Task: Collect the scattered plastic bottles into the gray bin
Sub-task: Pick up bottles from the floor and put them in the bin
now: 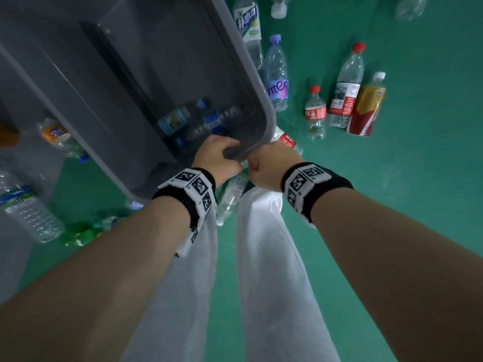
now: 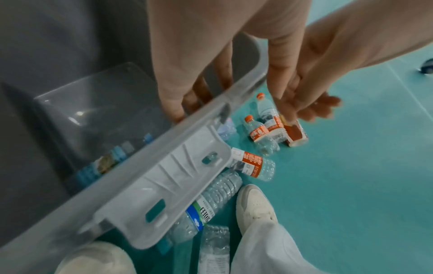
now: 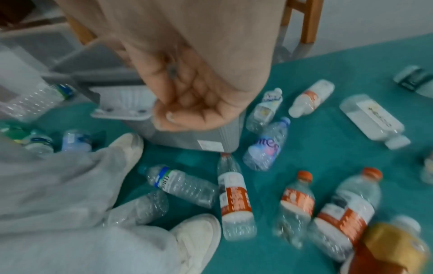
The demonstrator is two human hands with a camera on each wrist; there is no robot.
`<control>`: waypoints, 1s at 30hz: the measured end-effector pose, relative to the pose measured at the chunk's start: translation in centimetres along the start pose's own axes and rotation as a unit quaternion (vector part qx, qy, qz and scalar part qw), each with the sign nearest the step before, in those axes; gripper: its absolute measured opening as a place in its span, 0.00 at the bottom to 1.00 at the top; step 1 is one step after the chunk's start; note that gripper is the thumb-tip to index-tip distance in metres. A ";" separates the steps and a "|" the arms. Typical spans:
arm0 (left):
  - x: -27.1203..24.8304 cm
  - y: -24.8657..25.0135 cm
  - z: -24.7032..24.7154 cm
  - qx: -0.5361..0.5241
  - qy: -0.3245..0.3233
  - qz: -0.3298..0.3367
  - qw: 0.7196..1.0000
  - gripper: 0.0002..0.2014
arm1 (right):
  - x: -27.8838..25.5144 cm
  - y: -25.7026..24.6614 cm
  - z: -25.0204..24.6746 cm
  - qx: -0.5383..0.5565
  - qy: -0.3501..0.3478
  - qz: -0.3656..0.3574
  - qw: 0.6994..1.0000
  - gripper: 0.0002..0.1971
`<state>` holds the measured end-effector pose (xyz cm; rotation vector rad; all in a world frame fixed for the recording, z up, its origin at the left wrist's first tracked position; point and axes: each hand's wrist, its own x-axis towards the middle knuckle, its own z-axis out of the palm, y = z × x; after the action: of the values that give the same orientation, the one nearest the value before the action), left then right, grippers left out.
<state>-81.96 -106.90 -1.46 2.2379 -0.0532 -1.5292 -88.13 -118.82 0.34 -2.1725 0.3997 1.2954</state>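
Observation:
The gray bin (image 1: 156, 48) stands tilted on the green floor, with a few blue-labelled bottles (image 1: 175, 121) lying inside. My left hand (image 1: 219, 152) grips its near rim (image 2: 164, 140), fingers (image 2: 189, 100) hooked inside the wall. My right hand (image 1: 264, 163) is curled into a fist (image 3: 187, 115) just right of that rim and holds nothing. Scattered bottles lie around: a purple-labelled one (image 1: 278, 82), a small red-labelled one (image 1: 315, 113), a taller red-capped one (image 1: 345, 87), a yellow-and-red one (image 1: 366, 108), and a clear one (image 1: 230, 197) between my legs.
More bottles lie left of the bin: a large clear one (image 1: 28, 207), an orange-labelled one (image 1: 56, 134) and green ones (image 1: 83, 233). My white trousers (image 1: 261, 257) and shoes (image 2: 253, 202) stand among the bottles. Wooden chair legs (image 3: 309, 22) rise behind the bin.

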 end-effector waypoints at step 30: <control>7.9 2.6 0.6 0.173 0.165 0.151 0.959 0.21 | 11.6 7.8 8.6 0.132 -0.024 0.145 0.980 0.14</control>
<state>-78.92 -111.53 -7.65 2.5794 -0.5757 -1.0329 -92.58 -119.30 -15.46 -1.9072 0.8445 1.3557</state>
